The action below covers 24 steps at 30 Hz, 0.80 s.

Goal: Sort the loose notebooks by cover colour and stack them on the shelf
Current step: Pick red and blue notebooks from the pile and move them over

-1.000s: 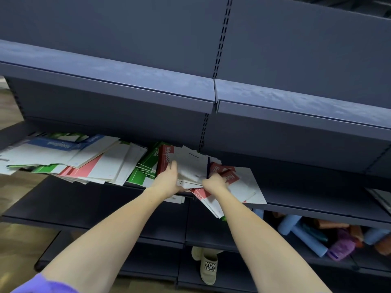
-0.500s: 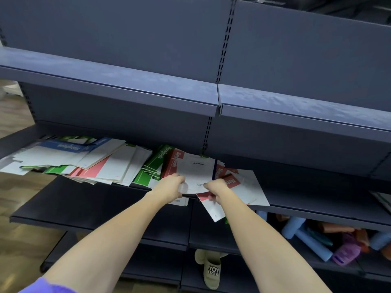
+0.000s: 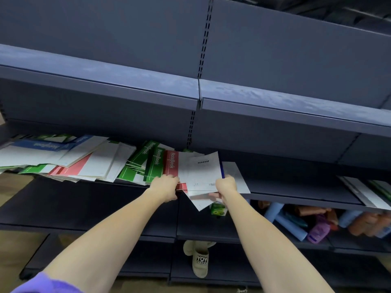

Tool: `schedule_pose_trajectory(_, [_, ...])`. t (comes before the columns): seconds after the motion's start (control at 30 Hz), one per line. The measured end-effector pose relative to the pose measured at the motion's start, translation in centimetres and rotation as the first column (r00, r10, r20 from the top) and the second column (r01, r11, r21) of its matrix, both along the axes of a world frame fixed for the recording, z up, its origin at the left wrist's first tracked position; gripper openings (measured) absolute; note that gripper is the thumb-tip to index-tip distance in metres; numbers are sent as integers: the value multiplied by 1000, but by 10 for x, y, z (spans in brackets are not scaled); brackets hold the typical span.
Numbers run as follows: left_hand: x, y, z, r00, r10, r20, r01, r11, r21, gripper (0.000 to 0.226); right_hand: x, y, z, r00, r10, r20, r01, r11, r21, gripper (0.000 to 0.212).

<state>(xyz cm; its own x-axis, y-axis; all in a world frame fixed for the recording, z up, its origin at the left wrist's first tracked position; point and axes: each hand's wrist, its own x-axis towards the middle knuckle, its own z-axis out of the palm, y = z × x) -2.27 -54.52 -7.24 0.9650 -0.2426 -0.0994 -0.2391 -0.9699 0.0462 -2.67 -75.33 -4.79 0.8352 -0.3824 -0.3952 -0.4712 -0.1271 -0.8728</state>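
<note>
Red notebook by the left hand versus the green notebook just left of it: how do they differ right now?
The red notebook has a red spine band; the green notebook has a green one. The left hand grips the red one's near end, while the green one lies untouched. Both bands read "NoteBook" and lie flat on the shelf.

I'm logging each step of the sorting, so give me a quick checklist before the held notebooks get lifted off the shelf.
1. Left hand grips the bundle's left edge: ok.
2. Right hand grips its right edge: ok.
3. Held notebooks all one cover colour: cannot tell, white backs face up.
4. Bundle squared: not ok, corners fan out below.
5. Loose pile sorted: not ok, colours mixed.
6. Upper shelf offers room: ok.
</note>
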Motion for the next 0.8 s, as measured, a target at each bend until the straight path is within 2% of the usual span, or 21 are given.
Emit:
schedule_pose_trajectory(0.2, [-4, -20, 2, 999, -42, 10, 41, 998, 51, 49, -16, -20, -3, 993, -120, 4, 120, 993, 12, 24])
schedule_pose_trajectory(0.33, [-8, -25, 5, 1000, -19, -17, 20, 997, 74, 35, -20, -39, -7, 985, -169, 21, 170, 984, -55, 11])
schedule_pose_trajectory(0.37, [-10, -26, 6, 1000, -12, -25, 13, 997, 71, 33, -19, -45, -11, 988, -152, 10, 153, 988, -30, 11])
schedule_pose_trajectory(0.47, [-14, -33, 3, 1000, -12, -22, 13, 1000, 25, 35, -5, -65, -33, 998, -60, -38, 62, 996, 61, 31])
schedule_pose_trajectory(0.63, [-25, -56, 4, 995, -72, -62, 68, 996, -55, 50, -39, -59, -8, 999, -44, 0, 43, 973, 227, 30])
schedule_pose_trajectory(0.8, [-32, -76, 6, 996, -44, -77, 50, 996, 75, 45, -48, -78, -12, 987, -148, 64, 139, 983, 119, 34])
